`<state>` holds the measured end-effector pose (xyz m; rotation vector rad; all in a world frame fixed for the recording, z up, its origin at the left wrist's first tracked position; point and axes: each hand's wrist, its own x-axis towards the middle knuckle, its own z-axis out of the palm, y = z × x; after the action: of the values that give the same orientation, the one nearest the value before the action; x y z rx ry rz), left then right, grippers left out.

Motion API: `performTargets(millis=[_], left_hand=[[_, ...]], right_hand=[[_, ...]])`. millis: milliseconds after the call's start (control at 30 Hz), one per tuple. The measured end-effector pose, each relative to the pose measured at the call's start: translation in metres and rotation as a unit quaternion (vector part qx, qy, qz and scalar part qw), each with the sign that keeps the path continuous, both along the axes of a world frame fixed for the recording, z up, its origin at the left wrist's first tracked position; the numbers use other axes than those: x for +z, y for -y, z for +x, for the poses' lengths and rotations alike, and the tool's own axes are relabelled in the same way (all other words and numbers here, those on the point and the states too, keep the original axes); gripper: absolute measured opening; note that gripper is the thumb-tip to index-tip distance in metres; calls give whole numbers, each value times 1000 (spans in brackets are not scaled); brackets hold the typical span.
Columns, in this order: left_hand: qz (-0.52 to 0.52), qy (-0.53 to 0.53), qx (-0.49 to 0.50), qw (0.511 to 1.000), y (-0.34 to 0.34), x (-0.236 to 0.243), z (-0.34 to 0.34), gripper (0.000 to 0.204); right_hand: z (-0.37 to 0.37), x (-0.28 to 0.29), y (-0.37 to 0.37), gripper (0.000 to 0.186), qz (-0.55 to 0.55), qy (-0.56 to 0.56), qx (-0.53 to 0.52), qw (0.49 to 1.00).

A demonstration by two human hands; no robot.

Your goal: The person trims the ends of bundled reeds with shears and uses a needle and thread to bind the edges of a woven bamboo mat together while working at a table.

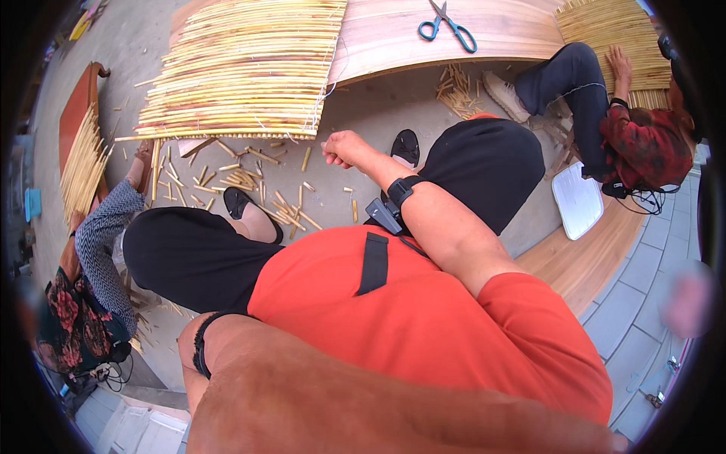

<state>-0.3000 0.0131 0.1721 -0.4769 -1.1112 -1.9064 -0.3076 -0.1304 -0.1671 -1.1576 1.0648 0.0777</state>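
My left hand [363,408] is raised very close to the camera and fills the lower edge, large and blurred. One finger stretches toward the lower right; the other fingers are mostly out of sight, and nothing shows in it. My right hand [346,150] is closed, fingers curled, just below the near right corner of a mat of yellow reed stalks [242,68]. Whether it holds anything is hidden. White thread [330,92] runs along the mat's right edge and hangs loose at its corner. The mat lies on a wood-grain board [378,45], its near edge overhanging.
Scissors with dark teal handles [448,29] lie on the board. Cut reed pieces [242,179] litter the floor by my feet. Another person [643,140] sits at right with a hand on a second reed mat [628,45]. A person at left [83,318] sits beside a reed bundle [82,163].
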Motion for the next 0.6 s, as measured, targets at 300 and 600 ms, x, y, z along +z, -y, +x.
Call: performTargets(millis=[300,600], left_hand=[[-13,3,-5,1000,1,3,0,18],[-41,15,-2,999,4,4,1,17]], right_hand=[[-1,0,-1,19,-7,2,1,1000],[-3,-1,0,19,-13,9,4,1000]])
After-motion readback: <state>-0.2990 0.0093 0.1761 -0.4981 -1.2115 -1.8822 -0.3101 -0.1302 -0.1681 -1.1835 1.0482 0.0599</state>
